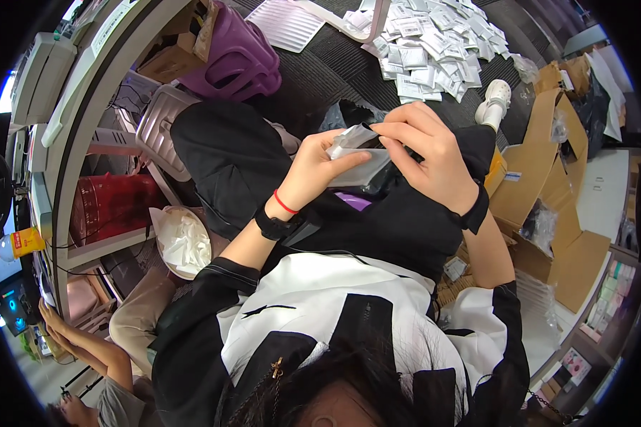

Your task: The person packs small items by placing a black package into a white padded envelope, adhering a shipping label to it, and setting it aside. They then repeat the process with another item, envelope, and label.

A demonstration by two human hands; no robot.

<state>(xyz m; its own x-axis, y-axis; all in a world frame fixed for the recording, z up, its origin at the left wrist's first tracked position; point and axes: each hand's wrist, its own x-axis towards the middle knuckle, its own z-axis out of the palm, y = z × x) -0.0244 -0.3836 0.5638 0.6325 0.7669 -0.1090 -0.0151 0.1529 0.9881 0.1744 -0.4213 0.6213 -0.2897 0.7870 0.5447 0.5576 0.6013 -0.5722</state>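
Note:
Over my lap, my left hand (316,165) is closed on a small white mailer bag (367,169), its thumb lying across the front. The upper edge of the bag is folded up and looks silvery with a dark inner side. My right hand (427,151) pinches at that raised edge with thumb and forefinger, the other fingers bent above. Exactly what the right fingertips grip is partly hidden. Just beyond my hands there is dark, crinkled plastic (349,114), and a purple item (354,201) shows beneath the bag.
Many similar white packets (427,57) lie heaped on the dark floor ahead. An opened cardboard box (527,192) stands at right, a purple plastic stool (238,67) at upper left. A bin (185,242) holds white scraps. Another person's hand (53,320) rests at the left desk.

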